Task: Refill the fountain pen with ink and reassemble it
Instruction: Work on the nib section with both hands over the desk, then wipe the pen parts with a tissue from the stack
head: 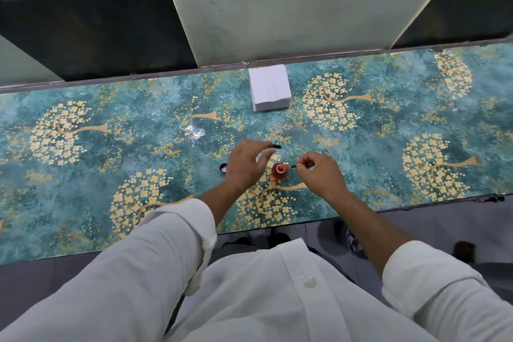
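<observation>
A small bottle of red ink [278, 172] stands open on the patterned table between my two hands. My right hand [319, 172] pinches a thin pen part [293, 166], its dark tip pointing left at the bottle's mouth. My left hand [245, 164] hovers just left of the bottle with its fingers spread and nothing visibly held. A black pen piece [276, 146] lies on the table just beyond my left fingertips. The bottle's black cap [223, 167] lies upturned to the left of my left hand.
A stack of white paper napkins [269, 87] sits at the far edge of the teal table [111, 147] with gold tree prints. A pale panel [291, 8] rises behind it. The table's near edge runs close to my body.
</observation>
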